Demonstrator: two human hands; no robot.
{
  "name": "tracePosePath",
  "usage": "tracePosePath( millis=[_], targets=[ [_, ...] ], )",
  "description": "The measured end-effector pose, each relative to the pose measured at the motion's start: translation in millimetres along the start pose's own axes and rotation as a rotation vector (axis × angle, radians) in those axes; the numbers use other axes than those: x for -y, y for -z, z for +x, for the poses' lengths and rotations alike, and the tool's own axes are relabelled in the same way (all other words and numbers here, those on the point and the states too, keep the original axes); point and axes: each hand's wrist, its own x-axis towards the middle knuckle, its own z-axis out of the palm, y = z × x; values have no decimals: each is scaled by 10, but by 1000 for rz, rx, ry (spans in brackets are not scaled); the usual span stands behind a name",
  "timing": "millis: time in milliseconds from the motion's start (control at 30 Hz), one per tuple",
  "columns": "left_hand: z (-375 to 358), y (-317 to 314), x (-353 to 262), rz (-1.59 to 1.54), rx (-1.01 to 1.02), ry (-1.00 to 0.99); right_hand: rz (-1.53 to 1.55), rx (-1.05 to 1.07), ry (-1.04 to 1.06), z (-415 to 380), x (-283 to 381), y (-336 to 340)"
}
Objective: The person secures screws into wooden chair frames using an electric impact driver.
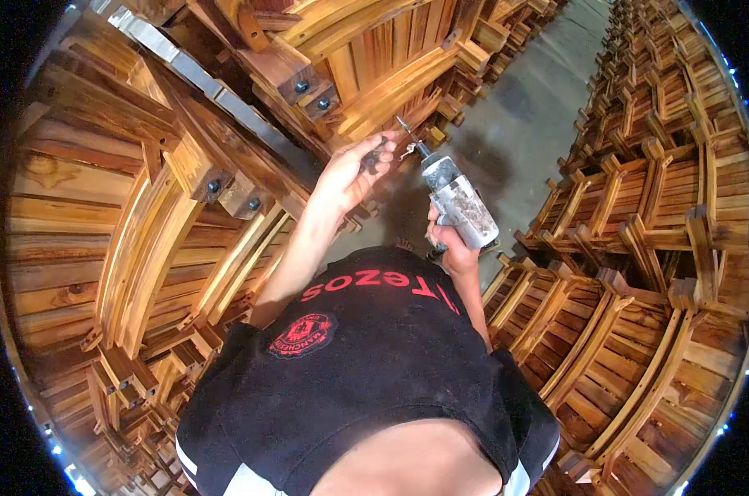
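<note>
My right hand (450, 241) is wrapped round the handle of a worn grey power drill (465, 202), whose long thin bit points up and to the left. Some small metal bits cling near the drill's chuck. Left of the drill tip, my left hand (362, 169) is raised with curled fingers round small dark pieces (376, 155), which look like bolts or screws. Just beyond my left hand is a wooden frame with two dark bolts (312, 94) in its corner block.
Slatted wooden furniture (118, 223) with curved rails and bolted blocks stands on the left. A long metal bar (217, 91) crosses the upper left. Stacked wooden frames (631, 322) line the right side. Grey floor (523, 107) runs between the rows.
</note>
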Motion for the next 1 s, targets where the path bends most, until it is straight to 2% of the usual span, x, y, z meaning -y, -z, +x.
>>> tracePosePath(
  millis=[167, 267, 300, 367, 400, 567, 700, 800, 900, 1000],
  targets=[
    [62, 57, 18, -113, 38, 45, -6, 10, -2, -31, -70, 79],
    [57, 46, -20, -191, 104, 82, 31, 8, -74, -73, -14, 73],
    [46, 19, -47, -211, 128, 94, -70, 28, -28, -78, -29, 83],
    [13, -57, -78, -140, 86, 55, -272, 69, 59, -88, -60, 87],
    [-1, -82, -98, -103, 64, 34, -297, 94, 29, -98, -30, 104],
    [-79, -123, -187, 82, 113, 3, -284, 119, -21, -134, -61, 133],
    [-78, -115, -218, 173, 105, 2, -357, 129, 81, -129, -58, 118],
    [-59, -77, -205, 163, 110, 12, -268, 18, -1, -124, 41, 18],
    [-92, -163, -160, 46, 27, 35, -265, -30, -45, -133, 87, -45],
    [-100, -235, -66, -157, 18, 39, -391, -28, 37, -125, 56, -31]
  ],
)
